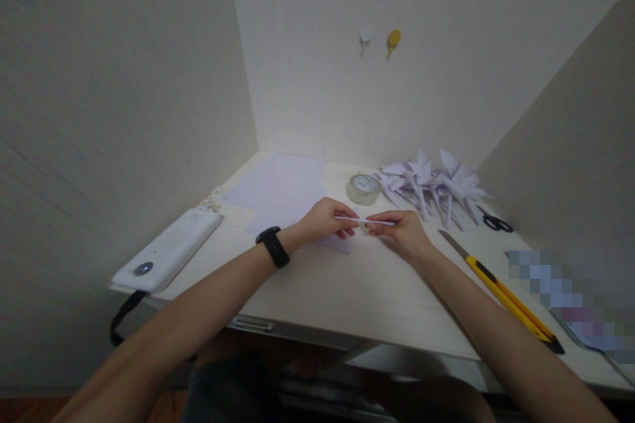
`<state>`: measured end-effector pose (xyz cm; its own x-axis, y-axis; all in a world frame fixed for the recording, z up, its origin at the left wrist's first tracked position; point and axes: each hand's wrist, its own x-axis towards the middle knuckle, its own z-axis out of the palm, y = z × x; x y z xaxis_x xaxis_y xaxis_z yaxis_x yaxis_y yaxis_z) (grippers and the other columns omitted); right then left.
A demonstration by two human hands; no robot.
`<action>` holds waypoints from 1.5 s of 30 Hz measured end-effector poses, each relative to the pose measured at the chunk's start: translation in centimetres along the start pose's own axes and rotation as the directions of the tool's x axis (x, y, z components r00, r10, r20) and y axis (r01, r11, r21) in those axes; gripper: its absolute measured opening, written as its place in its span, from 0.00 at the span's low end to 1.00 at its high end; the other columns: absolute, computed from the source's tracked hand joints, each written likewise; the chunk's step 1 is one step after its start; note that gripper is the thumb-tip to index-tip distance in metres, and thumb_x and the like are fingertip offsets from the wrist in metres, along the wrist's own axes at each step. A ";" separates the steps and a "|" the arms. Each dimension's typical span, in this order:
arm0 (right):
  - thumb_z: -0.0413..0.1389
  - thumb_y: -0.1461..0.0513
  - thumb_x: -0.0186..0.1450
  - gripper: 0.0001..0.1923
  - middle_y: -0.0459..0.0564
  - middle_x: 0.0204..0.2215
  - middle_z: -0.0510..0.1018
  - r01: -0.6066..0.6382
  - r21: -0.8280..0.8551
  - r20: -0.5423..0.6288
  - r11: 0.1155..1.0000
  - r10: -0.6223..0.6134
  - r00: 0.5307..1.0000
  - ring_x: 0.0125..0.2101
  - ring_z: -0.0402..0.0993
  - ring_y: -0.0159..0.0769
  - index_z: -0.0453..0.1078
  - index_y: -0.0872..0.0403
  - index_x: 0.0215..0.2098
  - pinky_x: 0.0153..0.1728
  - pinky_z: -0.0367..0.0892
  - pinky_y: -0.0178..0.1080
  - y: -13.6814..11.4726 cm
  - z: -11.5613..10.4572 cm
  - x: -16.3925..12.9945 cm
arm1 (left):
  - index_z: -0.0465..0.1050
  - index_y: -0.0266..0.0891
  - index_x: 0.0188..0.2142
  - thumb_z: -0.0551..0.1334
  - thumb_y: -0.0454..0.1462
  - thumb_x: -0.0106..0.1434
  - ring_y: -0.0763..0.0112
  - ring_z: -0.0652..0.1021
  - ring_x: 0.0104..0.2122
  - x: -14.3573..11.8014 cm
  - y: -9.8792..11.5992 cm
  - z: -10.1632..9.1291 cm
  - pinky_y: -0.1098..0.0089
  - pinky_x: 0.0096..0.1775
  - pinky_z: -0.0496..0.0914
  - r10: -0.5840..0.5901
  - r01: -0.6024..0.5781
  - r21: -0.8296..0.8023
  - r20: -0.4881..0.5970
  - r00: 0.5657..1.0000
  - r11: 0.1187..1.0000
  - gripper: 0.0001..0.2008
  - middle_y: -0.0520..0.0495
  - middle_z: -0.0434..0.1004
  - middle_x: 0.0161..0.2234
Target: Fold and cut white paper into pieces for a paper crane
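Observation:
A thin folded strip of white paper (362, 220) stretches level between my two hands, above the desk. My left hand (327, 217), with a black watch on its wrist, pinches the strip's left end between thumb and fingers. At the other end, my right hand (401, 228) grips the paper the same way. Beneath and behind my left hand lie flat sheets of white paper (285, 178). A roll of clear tape (362, 190) rests on the desk just beyond my hands.
Folded white paper shapes with pointed tips (429, 182) are heaped at the back right. Black-handled scissors (496, 222) and a yellow utility knife (510, 297), blade out, lie to the right. A white box-like device (171, 251) sits at the left edge. Walls enclose the desk (347, 297).

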<state>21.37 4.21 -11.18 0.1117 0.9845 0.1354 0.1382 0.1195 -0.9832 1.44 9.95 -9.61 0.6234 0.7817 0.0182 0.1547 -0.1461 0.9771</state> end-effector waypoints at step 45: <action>0.63 0.56 0.53 0.09 0.46 0.20 0.75 0.180 -0.089 -0.100 0.980 -0.189 0.977 0.24 0.68 0.35 0.74 0.52 0.22 0.31 0.64 0.39 -0.1 1.8 -0.7 | 0.70 0.28 0.46 0.48 0.30 0.70 0.58 0.75 0.39 -1.8 0.5 2.7 0.61 0.37 0.64 0.581 -0.219 0.955 0.295 0.758 -0.200 0.13 0.36 0.76 0.39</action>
<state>19.50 3.75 -11.41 0.1818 0.9262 0.3304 0.2431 0.2832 -0.9277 2.42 6.86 -9.71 0.7889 0.3290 0.5190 0.5648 -0.7209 -0.4016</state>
